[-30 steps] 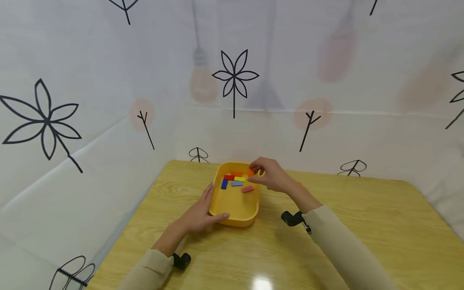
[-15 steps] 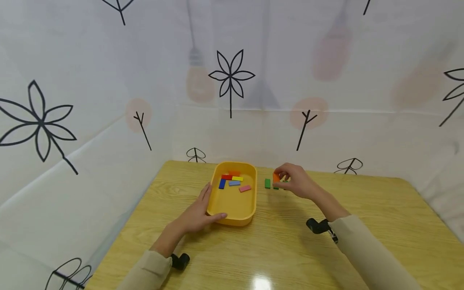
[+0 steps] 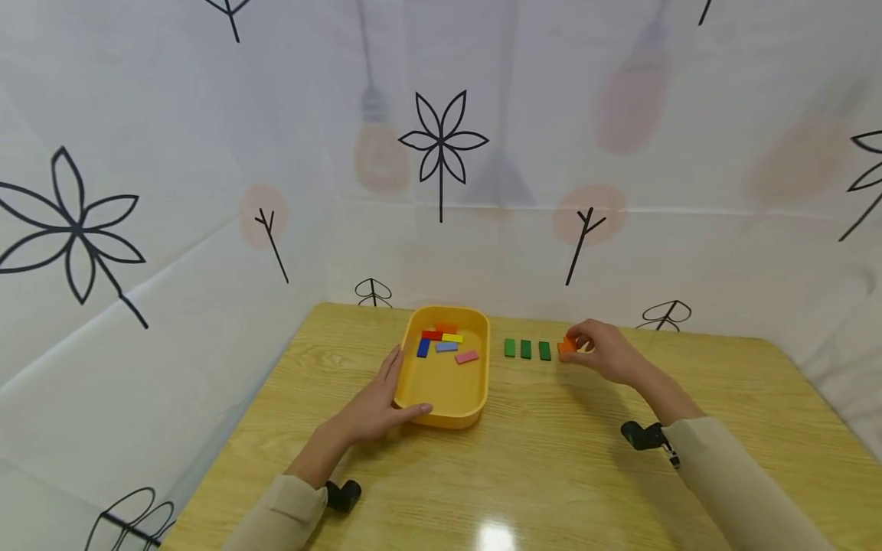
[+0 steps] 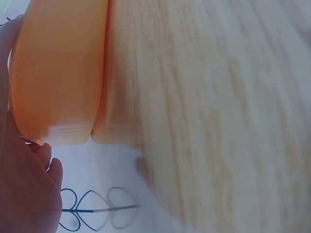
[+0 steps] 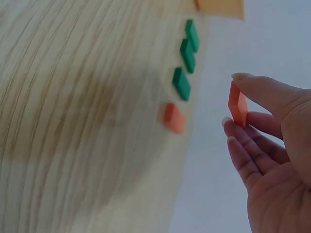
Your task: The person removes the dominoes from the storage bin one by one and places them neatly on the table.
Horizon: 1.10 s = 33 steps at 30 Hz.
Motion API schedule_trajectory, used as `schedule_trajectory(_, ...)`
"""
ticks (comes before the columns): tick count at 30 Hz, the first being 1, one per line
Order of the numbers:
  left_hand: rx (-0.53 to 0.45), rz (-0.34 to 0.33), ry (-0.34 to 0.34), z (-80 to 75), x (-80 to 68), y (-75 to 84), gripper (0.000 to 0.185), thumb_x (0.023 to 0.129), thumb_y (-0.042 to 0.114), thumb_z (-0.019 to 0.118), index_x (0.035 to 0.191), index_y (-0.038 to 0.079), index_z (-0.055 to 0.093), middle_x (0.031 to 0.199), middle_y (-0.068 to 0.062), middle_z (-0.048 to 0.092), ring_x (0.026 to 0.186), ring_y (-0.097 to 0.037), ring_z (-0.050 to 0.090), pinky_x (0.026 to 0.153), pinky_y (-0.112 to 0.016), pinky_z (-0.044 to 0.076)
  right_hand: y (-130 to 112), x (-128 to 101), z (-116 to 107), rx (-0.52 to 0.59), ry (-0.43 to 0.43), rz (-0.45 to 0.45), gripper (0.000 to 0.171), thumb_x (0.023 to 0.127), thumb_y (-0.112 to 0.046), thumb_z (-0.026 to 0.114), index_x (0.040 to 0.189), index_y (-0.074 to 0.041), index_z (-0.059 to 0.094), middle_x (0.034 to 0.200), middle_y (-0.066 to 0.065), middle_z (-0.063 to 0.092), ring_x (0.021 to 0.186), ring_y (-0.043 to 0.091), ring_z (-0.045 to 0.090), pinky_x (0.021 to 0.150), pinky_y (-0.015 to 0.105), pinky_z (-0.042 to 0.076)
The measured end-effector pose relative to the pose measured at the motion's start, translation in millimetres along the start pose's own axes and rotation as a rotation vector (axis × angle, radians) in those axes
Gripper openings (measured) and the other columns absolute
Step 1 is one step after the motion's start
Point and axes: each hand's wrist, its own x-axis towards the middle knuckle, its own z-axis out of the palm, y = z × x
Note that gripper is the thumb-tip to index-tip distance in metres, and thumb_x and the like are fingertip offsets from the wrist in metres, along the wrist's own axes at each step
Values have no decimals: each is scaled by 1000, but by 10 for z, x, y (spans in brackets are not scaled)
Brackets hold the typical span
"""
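I'm bracing the yellow bin (image 3: 444,389) with the left hand (image 3: 372,405), whose fingers are lying nearly straight along its left wall while the thumb is reaching out over its near edge; that hand is pinching no block. Inside the bin, from left to right, I'm seeing a dark blue block (image 3: 423,348), a red block (image 3: 432,335), a light blue block (image 3: 446,347), a yellow block (image 3: 452,337) and a pink block (image 3: 466,357).

Just right of the bin, a light green block (image 3: 510,347) and two dark green blocks (image 3: 526,350) (image 3: 544,351) are lying in a row on the counter (image 3: 510,451), their long axes pointing away from me. Next, farther right of the bin, a resting orange block (image 5: 174,118) is continuing that row.

With the right hand (image 3: 606,353) I'm holding another orange block (image 5: 238,104), thumb at one end and fingertips near the other, so its long axis is running between them. I'm judging that everything is turning on one relation: the resting block is sitting on the bin side of these fingers, with the right hand nearer. The right wrist view is showing the two blocks apart; I'm not able to tell the height gap.
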Motion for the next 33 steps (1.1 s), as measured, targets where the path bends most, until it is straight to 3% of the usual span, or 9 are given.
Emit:
schedule_trajectory(13,2,-19,-3,19,5,-19,120,84,80,60,166,25,-7,173,4,-5,153,-32,26,120,-54,30,365,-44,59,15,-23,65,35,93,-6,74,118,16,62,108,26,61,97,43,63,84,56,55)
schedule_trajectory(21,10,-22,-6,20,5,-23,120,84,80,60,166,26,-8,173,3,-5,153,-33,26,119,-54,30,524,-11,180,22,-20,84,34,93,-6,75,116,16,63,107,25,59,94,39,62,82,54,54)
schedule_trajectory(33,5,-15,-4,12,3,-6,119,85,78,62,166,24,-7,173,3,-6,153,-34,25,119,-55,30,576,38,212,16,-49,92,36,94,-7,72,120,17,62,112,27,60,100,43,62,86,57,53)
